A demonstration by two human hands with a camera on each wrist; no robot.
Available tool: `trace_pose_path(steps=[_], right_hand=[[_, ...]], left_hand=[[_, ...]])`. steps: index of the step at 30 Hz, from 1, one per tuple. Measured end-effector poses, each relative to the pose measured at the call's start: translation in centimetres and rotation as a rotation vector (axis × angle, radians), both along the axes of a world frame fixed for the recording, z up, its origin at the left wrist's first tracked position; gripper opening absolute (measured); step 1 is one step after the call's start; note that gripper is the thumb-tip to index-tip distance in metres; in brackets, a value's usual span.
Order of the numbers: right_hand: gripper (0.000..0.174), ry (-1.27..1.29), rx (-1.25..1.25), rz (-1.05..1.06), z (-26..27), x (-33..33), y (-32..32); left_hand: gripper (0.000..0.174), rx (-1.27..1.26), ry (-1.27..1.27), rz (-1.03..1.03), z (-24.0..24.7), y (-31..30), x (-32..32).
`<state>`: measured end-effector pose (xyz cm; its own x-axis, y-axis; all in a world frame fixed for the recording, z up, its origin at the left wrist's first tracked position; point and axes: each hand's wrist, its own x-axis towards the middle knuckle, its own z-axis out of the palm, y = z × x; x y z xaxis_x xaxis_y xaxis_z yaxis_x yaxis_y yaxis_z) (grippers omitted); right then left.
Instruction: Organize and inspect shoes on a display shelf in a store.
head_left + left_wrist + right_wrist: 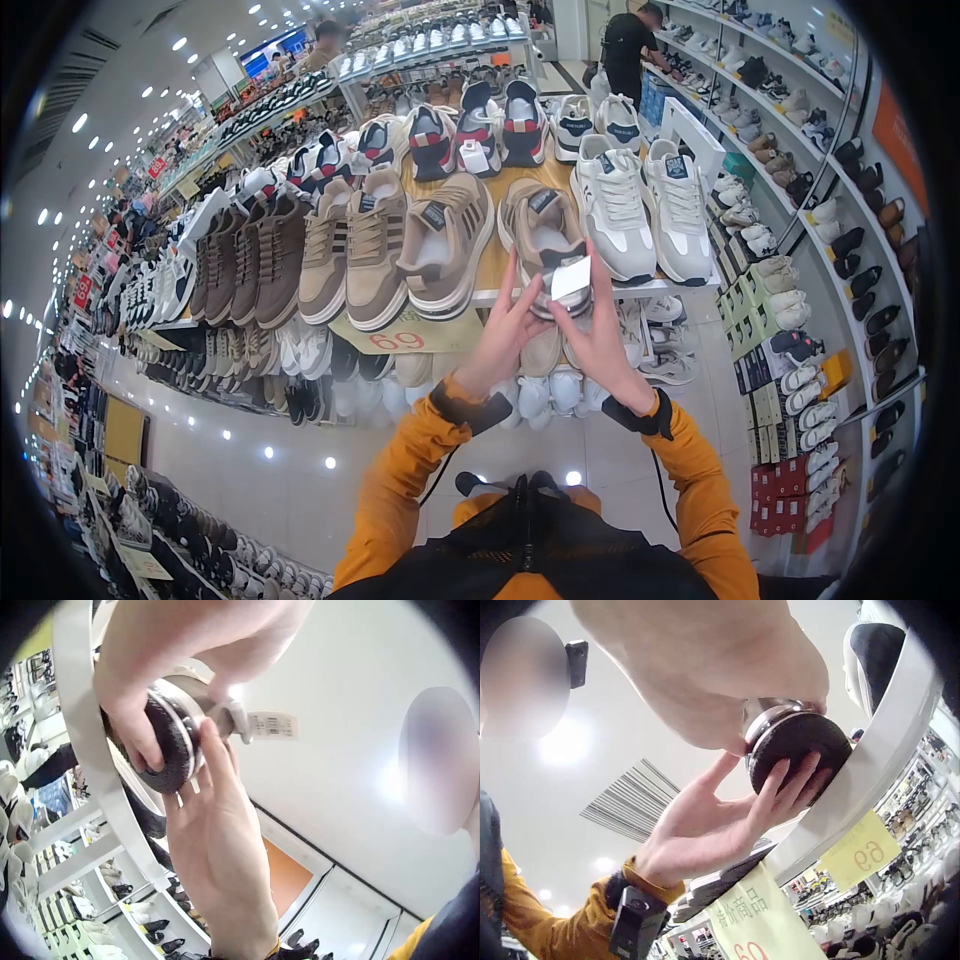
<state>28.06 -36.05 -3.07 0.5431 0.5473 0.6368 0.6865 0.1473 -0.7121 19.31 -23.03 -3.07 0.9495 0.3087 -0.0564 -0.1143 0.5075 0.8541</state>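
A beige shoe [545, 225] lies at the display's front edge, its heel towards me and tipped up. My left hand [508, 338] grips the heel from the left, while my right hand [600, 345] holds its right side with the thumb at the heel. A white tag [571, 280] hangs at the heel opening. From below, the left wrist view shows the dark sole [169, 742] between both hands, with the printed tag [274, 726] sticking out. Fingers of my left hand [709, 829] lie across the sole [799, 750] in the right wrist view.
Matching beige shoes [447, 245] stand to the left, white sneakers [617, 215] to the right. A yellow price sign [410, 337] hangs from the display's front edge, above lower rows of shoes. Wall shelves [800, 130] run along the right; a person in black [622, 60] stands beside them.
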Motion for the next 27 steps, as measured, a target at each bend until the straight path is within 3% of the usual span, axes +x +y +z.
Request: trace_pose_path(steps=[3, 6, 9, 11, 13, 15, 18, 23, 27], right_hand=[[0.077, -0.137, -0.055, -0.048, 0.6, 0.7, 0.3], [0.076, -0.155, -0.107, -0.092, 0.6, 1.1, 1.1], [0.074, -0.197, -0.069, -0.17, -0.4, 2.2, 2.4], [0.074, -0.213, -0.044, -0.222, -0.5, 2.0, 3.0], [0.072, -0.342, 0.02, -0.477, 0.4, 0.8, 3.0], [0.067, -0.39, 0.158, -0.446, 0.5, -0.7, 3.6], [0.053, -0.477, 0.056, -0.11, 2.7, -3.8, 4.6], [0.058, -0.598, 0.022, -0.059, 3.7, -6.2, 8.8], [0.068, -0.521, -0.128, -0.139, 3.5, -6.7, 12.1]], left_hand=[[0.081, 0.111, 0.122, 0.065, 0.3, -0.9, -0.4], [0.08, 0.41, 0.115, -0.154, 0.0, -1.7, -3.1], [0.076, 0.34, 0.157, -0.192, 0.6, -1.2, -5.7], [0.069, 0.372, 0.166, -0.1, -0.3, -0.6, -7.3], [0.057, 0.337, 0.211, -0.071, -0.9, 0.4, -9.2], [0.049, 0.344, 0.259, -0.031, -1.1, 0.9, -10.9], [0.047, 0.344, 0.316, -0.081, -1.7, 1.9, -12.5], [0.05, 0.341, 0.201, 0.027, -1.7, 3.0, -13.6], [0.049, 0.31, 0.12, 0.075, -1.3, 4.5, -14.5]])
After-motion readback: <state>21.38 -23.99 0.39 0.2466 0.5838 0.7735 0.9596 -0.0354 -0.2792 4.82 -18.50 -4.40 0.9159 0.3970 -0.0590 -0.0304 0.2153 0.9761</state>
